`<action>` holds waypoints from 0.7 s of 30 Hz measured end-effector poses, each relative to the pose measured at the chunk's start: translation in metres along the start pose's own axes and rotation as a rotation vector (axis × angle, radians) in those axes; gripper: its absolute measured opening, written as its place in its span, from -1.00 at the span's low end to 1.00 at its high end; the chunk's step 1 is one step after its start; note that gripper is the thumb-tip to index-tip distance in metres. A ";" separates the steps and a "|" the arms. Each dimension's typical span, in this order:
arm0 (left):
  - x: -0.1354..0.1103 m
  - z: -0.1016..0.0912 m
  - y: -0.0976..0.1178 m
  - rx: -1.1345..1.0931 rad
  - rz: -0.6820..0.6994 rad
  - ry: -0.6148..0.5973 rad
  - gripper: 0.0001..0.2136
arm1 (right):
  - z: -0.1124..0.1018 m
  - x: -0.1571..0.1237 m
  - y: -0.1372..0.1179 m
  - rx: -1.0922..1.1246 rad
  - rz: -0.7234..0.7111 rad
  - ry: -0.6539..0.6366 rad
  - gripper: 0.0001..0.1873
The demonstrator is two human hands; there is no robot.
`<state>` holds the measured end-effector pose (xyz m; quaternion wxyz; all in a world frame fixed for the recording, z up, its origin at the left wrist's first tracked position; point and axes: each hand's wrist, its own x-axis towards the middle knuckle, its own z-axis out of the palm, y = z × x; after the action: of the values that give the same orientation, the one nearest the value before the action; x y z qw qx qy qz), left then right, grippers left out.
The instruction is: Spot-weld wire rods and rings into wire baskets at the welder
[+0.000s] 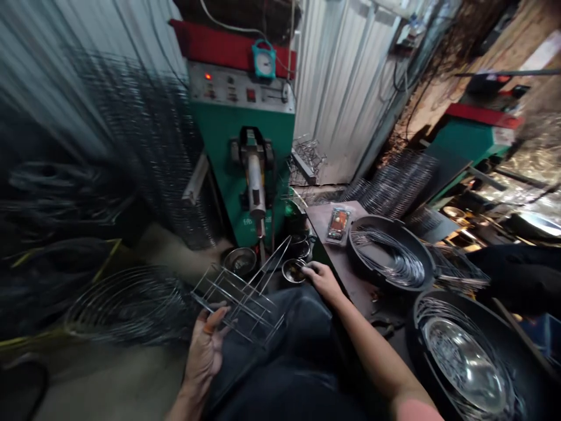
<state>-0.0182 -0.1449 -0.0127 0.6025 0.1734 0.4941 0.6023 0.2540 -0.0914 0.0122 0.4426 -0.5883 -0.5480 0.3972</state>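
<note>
My left hand point(208, 345) grips one edge of a wire rack point(245, 304), a grid of thin metal rods with a long V-shaped piece rising towards the machine. A tan wrap circles one of its fingers. My right hand point(322, 279) is at the rim of a small metal bowl point(293, 271), its fingers drawn together; whatever they pinch is hidden. Straight ahead stands a green spot-welding machine point(219, 152), its electrode arm point(255, 181) pointing down above the rack's far side. Another metal bowl point(239, 261) sits under it.
To the right, a table bears a phone point(339, 224), a black pan of bent wires point(390, 251) and a larger pan point(421, 351) holding a steel bowl point(467, 362). Wire rings point(131, 304) lie at left, below tall stacked wire racks point(149, 123). A teal clock point(264, 59) tops the machine.
</note>
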 end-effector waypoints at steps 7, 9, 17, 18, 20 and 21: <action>0.003 -0.016 0.003 -0.058 -0.014 0.032 -0.71 | 0.056 0.034 -0.017 0.203 0.047 -0.217 -0.68; 0.008 -0.019 0.001 -0.065 -0.024 0.049 -0.67 | 0.058 0.034 -0.020 0.222 0.051 -0.246 -0.66; 0.023 -0.013 -0.001 -0.067 -0.103 0.054 -0.64 | 0.069 0.049 -0.013 0.371 0.079 -0.251 -0.65; 0.025 -0.012 0.000 -0.063 -0.114 0.059 -0.63 | 0.071 0.052 -0.011 0.395 0.080 -0.251 -0.65; 0.029 -0.011 0.001 -0.062 -0.132 0.072 -0.63 | 0.075 0.057 -0.008 0.422 0.085 -0.250 -0.66; 0.032 -0.010 0.001 -0.066 -0.138 0.080 -0.64 | 0.077 0.059 -0.007 0.429 0.087 -0.247 -0.67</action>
<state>-0.0339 -0.1203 -0.0287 0.6277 0.0946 0.5084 0.5819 0.1836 -0.0262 -0.0022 0.4697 -0.4507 -0.4753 0.5919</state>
